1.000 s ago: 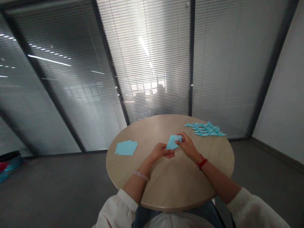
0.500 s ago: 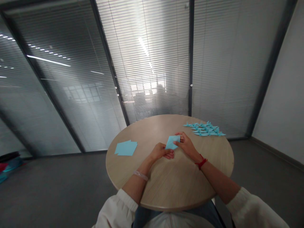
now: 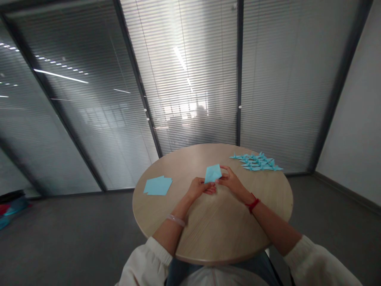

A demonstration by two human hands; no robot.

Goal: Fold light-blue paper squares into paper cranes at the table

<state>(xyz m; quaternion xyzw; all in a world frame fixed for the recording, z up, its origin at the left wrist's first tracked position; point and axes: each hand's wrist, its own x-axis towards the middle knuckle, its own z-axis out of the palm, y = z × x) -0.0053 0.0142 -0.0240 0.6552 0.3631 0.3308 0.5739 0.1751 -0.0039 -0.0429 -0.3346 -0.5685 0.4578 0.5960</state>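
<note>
A small folded piece of light blue paper (image 3: 212, 173) is held up over the middle of the round table. My left hand (image 3: 200, 188) pinches its lower left edge, thumb on top and fingers curled beneath. On the other side, my right hand (image 3: 231, 179) grips the lower right corner between thumb and fingers. Flat sheets of blue paper (image 3: 158, 186) lie overlapped to the left of my left hand. Several folded blue paper cranes (image 3: 258, 162) sit in rows at the far right, beyond my right hand.
The round wooden table (image 3: 226, 234) has its near edge close to my lap. Behind it stands a glass partition with blinds (image 3: 193, 71). Some dark, red and blue items (image 3: 13, 206), blurred, are on the floor at far left.
The folded paper has turned and shifted slightly left and away from me. My right hand has moved its hold from the right side to the lower right corner.
</note>
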